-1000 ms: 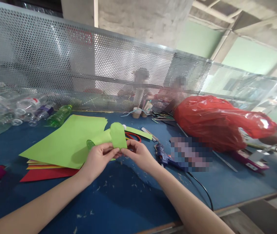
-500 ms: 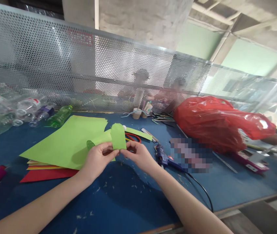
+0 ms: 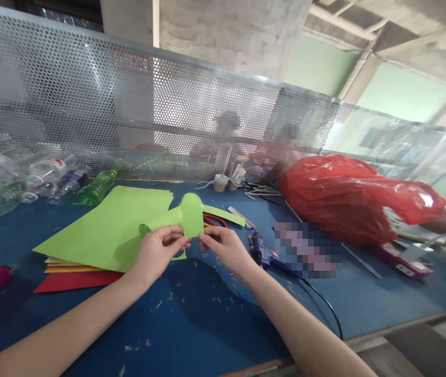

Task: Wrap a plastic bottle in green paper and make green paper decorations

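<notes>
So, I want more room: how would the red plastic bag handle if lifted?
The red plastic bag would likely crinkle and flex, as it looks thin and wrinkled. It may feel slippery, given its glossy highlights. Its bulging shape might sag, though its weight can't be judged.

- Plastic bottles (image 3: 45, 170) lie at the desk's (image 3: 207, 335) back left, before the perforated screen (image 3: 100, 99).
- Right of them, nearer, sits the paper stack (image 3: 97, 230).
- Left hand (image 3: 160, 251) and right hand (image 3: 226, 250) flank the paper piece (image 3: 193, 217).
- Glue gun (image 3: 261, 248): right of the right hand.
- Plastic bag (image 3: 340, 199): behind the glue gun, farther right.
</notes>
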A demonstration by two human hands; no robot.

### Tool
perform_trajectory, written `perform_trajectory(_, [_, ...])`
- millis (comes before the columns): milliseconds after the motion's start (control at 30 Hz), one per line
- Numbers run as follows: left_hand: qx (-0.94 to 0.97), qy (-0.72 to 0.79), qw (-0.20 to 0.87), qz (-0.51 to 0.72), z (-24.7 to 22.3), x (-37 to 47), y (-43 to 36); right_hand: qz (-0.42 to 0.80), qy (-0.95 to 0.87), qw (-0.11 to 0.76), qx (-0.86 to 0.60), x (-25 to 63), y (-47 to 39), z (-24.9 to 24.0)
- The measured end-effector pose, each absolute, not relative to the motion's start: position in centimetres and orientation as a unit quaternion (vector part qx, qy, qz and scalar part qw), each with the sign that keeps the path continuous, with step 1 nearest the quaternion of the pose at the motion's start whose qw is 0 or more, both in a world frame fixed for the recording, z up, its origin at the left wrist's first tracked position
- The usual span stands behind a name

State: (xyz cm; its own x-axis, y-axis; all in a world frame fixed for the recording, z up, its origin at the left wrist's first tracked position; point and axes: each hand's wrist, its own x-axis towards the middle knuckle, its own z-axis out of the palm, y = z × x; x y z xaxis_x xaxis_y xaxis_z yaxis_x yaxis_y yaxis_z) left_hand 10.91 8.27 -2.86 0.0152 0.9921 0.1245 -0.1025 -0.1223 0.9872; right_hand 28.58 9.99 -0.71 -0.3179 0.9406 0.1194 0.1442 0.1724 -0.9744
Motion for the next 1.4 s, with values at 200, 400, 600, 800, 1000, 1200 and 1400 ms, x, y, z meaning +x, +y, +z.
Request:
perform_trajectory(200, [0.489, 0.435, 0.514, 0.554, -2.1, 11.1, 8.0, 0.537, -0.603, 0.433, -0.400, 28.5, 9.9, -0.7])
perform_trajectory(400, [0.480, 0.429, 0.525, 0.556, -2.0, 11.2, 7.7, 0.520, -0.604, 0.442, -0.411, 28.4, 9.8, -0.5])
perform_trajectory(600, [0.521, 0.387, 0.529, 0.547, -1.0, 11.2, 7.3, 0.484, -0.659, 0.402, -0.412, 28.7, 9.8, -0.2])
perform_trajectory(800, [0.503, 0.404, 0.494, 0.583, -0.9, 11.0, 7.4, 0.471, -0.667, 0.379, -0.436, 28.9, 9.8, -0.2])
perform_trajectory(1000, [0.517, 0.439, 0.466, 0.568, -1.3, 11.1, 7.5, 0.538, -0.545, 0.492, -0.414, 28.9, 10.0, 0.0])
perform_trajectory(1200, [0.553, 0.449, 0.441, 0.546, -1.8, 10.8, 7.8, 0.536, -0.530, 0.500, -0.426, 28.9, 10.1, 0.1])
perform_trajectory(1400, [0.548, 0.472, 0.433, 0.538, -1.3, 10.7, 7.6, 0.542, -0.561, 0.458, -0.426, 29.0, 10.2, -0.4])
